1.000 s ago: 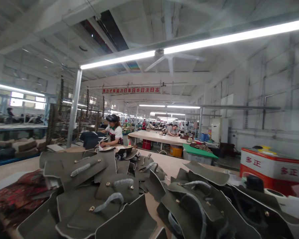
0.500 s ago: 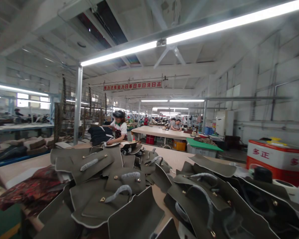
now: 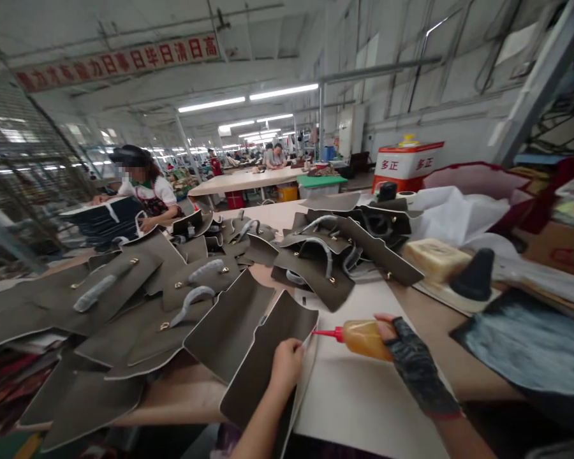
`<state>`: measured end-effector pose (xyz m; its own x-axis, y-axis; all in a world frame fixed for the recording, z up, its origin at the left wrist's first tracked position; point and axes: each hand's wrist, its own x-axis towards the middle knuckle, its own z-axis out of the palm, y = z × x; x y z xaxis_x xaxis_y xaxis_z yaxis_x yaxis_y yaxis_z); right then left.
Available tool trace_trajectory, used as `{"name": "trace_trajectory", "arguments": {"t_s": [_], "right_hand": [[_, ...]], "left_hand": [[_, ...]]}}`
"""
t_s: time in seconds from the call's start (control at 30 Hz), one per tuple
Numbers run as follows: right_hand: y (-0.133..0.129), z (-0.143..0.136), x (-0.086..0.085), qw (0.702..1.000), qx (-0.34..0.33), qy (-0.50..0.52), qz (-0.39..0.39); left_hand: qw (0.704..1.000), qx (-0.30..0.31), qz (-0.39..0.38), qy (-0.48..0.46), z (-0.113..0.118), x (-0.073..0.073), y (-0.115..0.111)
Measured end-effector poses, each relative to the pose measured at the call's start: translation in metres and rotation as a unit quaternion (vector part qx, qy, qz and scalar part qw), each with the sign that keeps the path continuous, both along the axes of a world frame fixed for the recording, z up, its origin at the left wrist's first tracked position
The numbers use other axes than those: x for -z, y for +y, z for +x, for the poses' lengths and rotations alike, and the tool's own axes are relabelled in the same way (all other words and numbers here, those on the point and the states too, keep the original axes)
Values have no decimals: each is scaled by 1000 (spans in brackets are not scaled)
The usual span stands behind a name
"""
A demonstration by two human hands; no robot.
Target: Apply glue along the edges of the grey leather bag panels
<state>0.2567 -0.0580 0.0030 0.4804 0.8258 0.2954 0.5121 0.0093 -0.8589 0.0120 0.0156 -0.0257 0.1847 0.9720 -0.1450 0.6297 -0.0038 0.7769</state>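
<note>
1. The left hand (image 3: 287, 363) is closed on the top edge of a dark green bag piece (image 3: 263, 370). The fingers curl over the edge and hold it up.
2. This bag piece is near the front of the tabletop (image 3: 363, 401). It leans up at a tilt, and its lower part goes out of the picture.
3. The right hand (image 3: 411, 363) wears a dark glove with the fingertips cut off. It is wrapped around a squeeze bottle (image 3: 363, 338) full of yellow-brown stuff.
4. The bottle lies almost flat in the hand. Its red tip (image 3: 326, 333) points left and sits just beside the right edge of the held bag piece. I cannot tell if the tip touches the edge.
5. Under the bottle, the tabletop has a big white sheet (image 3: 358, 395) on it.
6. To the left is a big pile of bag pieces (image 3: 138, 299) in the same dark green. Many have grey handles and little gold studs.
7. Behind the bottle is a second pile of bag pieces (image 3: 335, 255).
8. To the right sit a yellow block (image 3: 435, 258), a black cone-shaped thing (image 3: 476, 277) and a dark smeared board (image 3: 526, 347).
9. Far back on the left, another person (image 3: 143, 191) in a dark cap works at a stack of dark sheets (image 3: 103, 220).
10. A red and white box (image 3: 404, 166) stands farther back.
</note>
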Motion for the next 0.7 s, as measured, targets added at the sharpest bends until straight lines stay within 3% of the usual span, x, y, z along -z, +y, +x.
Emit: {"name": "trace_trajectory", "arguments": {"t_s": [0.23,0.47,0.7], "right_hand": [[18,-15,-1,1000,-9,-2,-2],[19,-9,13,993,-17,-101,52],[19,-6,13,995,-21,-91,34]], "left_hand": [[1000,1,8,-11,-1,1,1],[1000,2,19,-24,2,5,1],[1000,-1,11,-25,3,10,4]]}}
